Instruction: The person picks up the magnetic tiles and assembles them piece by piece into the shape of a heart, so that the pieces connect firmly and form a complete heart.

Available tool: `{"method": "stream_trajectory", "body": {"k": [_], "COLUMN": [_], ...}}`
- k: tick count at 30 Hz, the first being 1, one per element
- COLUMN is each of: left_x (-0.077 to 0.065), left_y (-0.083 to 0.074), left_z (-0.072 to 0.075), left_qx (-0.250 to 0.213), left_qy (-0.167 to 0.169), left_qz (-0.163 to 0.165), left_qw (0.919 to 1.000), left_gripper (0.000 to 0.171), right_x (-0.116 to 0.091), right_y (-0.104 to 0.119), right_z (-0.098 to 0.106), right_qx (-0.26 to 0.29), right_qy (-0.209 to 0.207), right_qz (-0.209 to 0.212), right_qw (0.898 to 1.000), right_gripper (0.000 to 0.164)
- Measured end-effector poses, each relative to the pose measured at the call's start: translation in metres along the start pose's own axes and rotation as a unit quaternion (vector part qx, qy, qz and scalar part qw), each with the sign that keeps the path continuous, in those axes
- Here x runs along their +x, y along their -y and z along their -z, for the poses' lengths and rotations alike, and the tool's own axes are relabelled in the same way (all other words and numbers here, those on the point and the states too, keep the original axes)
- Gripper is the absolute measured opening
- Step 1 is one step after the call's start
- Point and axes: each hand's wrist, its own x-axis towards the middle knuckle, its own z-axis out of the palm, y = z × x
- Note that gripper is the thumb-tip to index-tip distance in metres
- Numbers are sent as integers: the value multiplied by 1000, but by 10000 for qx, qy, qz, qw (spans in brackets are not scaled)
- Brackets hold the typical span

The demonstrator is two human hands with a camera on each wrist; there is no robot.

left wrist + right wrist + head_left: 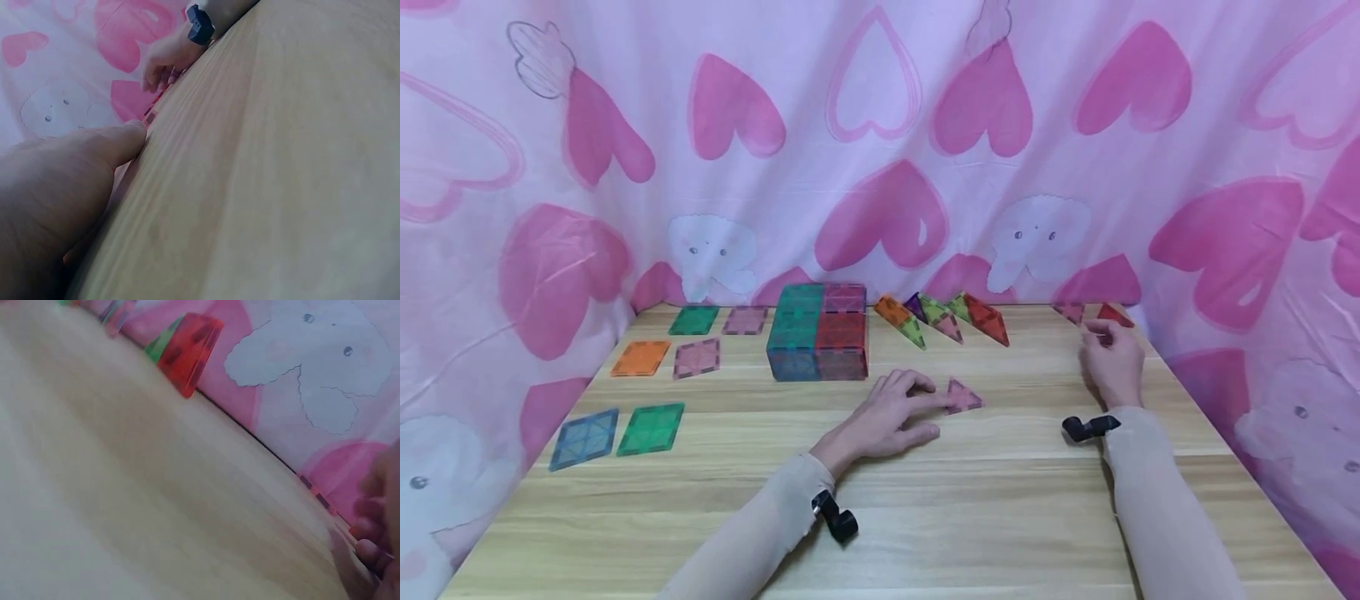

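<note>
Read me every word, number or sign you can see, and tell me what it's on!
There are none I can read.
Curtain: printed hearts and animals, no letters.
Pink triangle by the left hand: no readable writing.
Block of tiles: none readable.
Left wrist camera, right wrist camera: too small to tell.

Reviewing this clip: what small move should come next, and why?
Probably the right hand should settle its fingers onto the red triangle at the far right: they are close by that tile, while the left hand has a finger at a pink triangle.
</note>
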Motion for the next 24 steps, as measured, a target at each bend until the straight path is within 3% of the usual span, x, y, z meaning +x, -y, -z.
{"method": "stream_trajectory", "body": {"k": [5, 10, 16, 24], "left_x": [1, 2, 1, 2], "left_y": [2, 3, 3, 2], "left_z": [0, -2, -3, -3], "left_qx": [-237, -560, -649, -848], "left_qy": [-230, -459, -600, -665], "left_qz": [81, 178, 59, -48], "left_qw": [9994, 9972, 9961, 9942], "left_gripper": [33, 11, 16, 15], "right_x": [6, 7, 2, -6], "right_y": [-2, 0, 0, 3], "right_z": [-2, -7, -9, -12], "right_qx": [-636, -1099, -1133, -1013], "right_qy": [809, 1108, 1090, 959], "right_qz": [1058, 1726, 1498, 1483], "right_qw": [9890, 9726, 9761, 9791], "right_gripper": [56, 61, 56, 25]}}
